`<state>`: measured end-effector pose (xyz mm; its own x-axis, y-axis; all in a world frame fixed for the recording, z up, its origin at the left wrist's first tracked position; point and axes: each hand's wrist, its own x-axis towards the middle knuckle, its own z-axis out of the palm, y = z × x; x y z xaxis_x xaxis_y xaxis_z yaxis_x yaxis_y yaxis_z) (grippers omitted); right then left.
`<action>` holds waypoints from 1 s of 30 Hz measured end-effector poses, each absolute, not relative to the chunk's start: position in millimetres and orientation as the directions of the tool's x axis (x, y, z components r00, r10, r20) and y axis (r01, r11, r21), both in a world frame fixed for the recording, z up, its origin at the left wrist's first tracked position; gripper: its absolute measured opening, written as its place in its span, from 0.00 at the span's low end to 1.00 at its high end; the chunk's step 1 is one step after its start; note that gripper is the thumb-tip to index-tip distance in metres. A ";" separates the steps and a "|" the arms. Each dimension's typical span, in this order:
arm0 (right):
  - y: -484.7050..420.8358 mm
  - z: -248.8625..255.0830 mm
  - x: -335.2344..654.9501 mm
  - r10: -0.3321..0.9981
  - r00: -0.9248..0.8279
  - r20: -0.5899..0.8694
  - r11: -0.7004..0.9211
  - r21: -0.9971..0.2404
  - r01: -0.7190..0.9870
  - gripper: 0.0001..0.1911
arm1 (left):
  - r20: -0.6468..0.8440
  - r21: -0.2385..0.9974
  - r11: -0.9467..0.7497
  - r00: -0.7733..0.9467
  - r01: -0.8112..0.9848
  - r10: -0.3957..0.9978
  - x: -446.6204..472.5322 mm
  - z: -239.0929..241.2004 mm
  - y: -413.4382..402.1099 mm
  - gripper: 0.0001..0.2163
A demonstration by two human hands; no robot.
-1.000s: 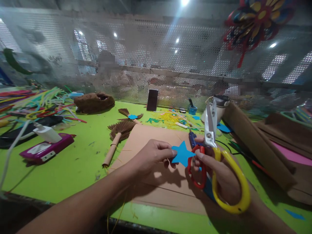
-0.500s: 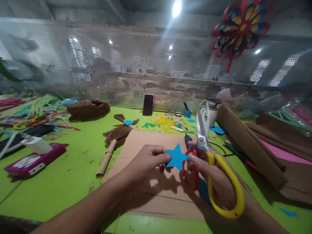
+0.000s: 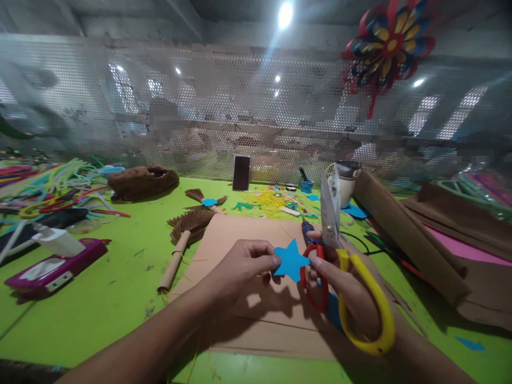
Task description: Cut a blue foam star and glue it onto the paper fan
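A blue paper star [image 3: 292, 260] is held up over a sheet of brown paper [image 3: 236, 229]. My left hand [image 3: 248, 266] pinches its left point between thumb and fingers. My right hand [image 3: 352, 288] has its thumb and fingertips at the star's right point. Hanging on that same hand is a pair of scissors [image 3: 330, 213], blades upward, with one red and one yellow handle loop. Behind the right hand a hot glue gun [image 3: 308, 232] is partly hidden. Some blue paper [image 3: 334, 312] shows below the red loop.
Left of the sheet lie pleated brown paper pieces with a rolled stem [image 3: 176, 261]. A purple power strip [image 3: 60, 269] with a white charger sits at left. A phone [image 3: 241, 173] stands behind yellow scraps [image 3: 268, 201]. Folded brown paper [image 3: 412, 240] fills the right side.
The scissors have turned slightly in my right hand, so their blades look closer together. The star has tilted a little. Both hands keep their grip, and the view has shifted slightly.
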<state>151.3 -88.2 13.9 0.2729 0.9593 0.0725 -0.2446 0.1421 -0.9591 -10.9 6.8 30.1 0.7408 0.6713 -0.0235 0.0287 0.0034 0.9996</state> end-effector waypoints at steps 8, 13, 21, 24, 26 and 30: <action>-85.2 10.8 153.9 0.947 0.317 0.051 0.137 -0.957 -0.256 0.19 | -0.045 0.999 0.010 0.724 0.053 0.688 -11.2 29.3 8.1 0.07; -83.9 7.5 155.1 0.934 0.354 0.054 0.133 -0.970 -0.204 0.16 | -0.025 0.999 -0.014 0.711 0.049 0.702 -12.6 28.9 9.3 0.07; -87.3 17.9 154.6 0.944 0.293 0.154 0.165 -0.986 -0.013 0.12 | -0.033 0.999 0.029 0.763 0.019 0.646 -11.9 28.3 9.0 0.08; -87.1 15.2 151.5 0.951 0.289 0.109 0.167 -0.968 -0.186 0.15 | -0.035 0.999 0.022 0.757 0.027 0.653 -12.2 27.1 8.9 0.08; -85.3 11.3 150.3 0.951 0.299 0.076 0.155 -0.955 -0.252 0.18 | -0.031 0.999 0.017 0.754 0.027 0.656 -12.0 26.9 8.6 0.07; -82.6 7.4 151.8 0.951 0.304 0.052 0.142 -0.949 -0.282 0.17 | -0.032 0.999 0.027 0.739 0.018 0.672 -12.0 28.4 8.5 0.07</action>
<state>151.8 -82.6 7.4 0.3044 0.9511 0.0518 -0.2820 0.1419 -0.9489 -12.0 8.5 28.4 0.7394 0.6725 -0.0315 0.0177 0.0274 0.9995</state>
